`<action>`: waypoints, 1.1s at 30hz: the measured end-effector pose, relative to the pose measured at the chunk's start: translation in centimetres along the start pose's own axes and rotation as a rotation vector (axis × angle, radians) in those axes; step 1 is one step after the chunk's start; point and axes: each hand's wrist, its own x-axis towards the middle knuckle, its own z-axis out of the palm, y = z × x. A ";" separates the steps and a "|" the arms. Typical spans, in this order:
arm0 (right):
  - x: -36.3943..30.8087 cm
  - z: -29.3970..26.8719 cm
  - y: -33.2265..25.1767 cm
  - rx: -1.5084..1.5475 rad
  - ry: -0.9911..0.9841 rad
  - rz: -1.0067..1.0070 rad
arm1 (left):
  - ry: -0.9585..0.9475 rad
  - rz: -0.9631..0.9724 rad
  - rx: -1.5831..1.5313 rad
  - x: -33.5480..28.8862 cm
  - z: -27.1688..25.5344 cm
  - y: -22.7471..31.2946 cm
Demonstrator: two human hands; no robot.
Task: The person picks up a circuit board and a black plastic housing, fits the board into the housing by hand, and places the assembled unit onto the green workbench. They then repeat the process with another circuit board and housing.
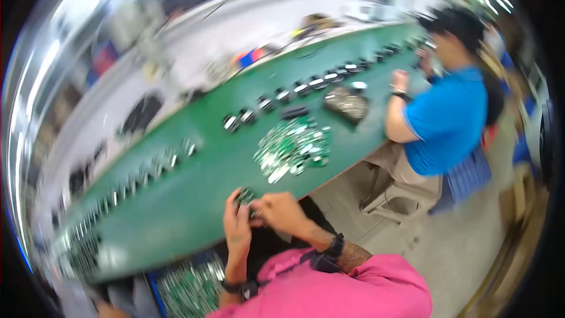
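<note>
My left hand [237, 228] and my right hand [283, 212] meet at the near edge of a long green work table [194, 200]. Together they pinch a small green circuit board [244, 195], with the fingers of both hands closed on it. A dark band sits on my left wrist and a black watch on my right wrist. The picture is blurred, so the board's detail is unclear. A heap of several similar green boards [292, 148] lies on the table just beyond my hands, to the right.
A row of small black and silver parts [282, 95] runs along the table's far side. A dark tray of parts [347, 103] sits further right. A co-worker in a blue shirt [447, 121] sits on a stool at the right. A blue bin of boards [188, 285] is at lower left.
</note>
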 end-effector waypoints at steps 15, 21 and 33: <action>-8.4 -4.7 4.8 0.038 0.298 0.241 | -0.403 0.114 0.402 -0.1 7.4 -3.0; -9.7 -3.5 7.4 0.253 0.328 0.238 | -0.448 0.135 0.404 -1.2 8.5 -5.7; -8.6 -1.0 6.6 -0.173 0.255 -0.111 | -0.183 0.602 0.778 -2.6 5.8 -6.5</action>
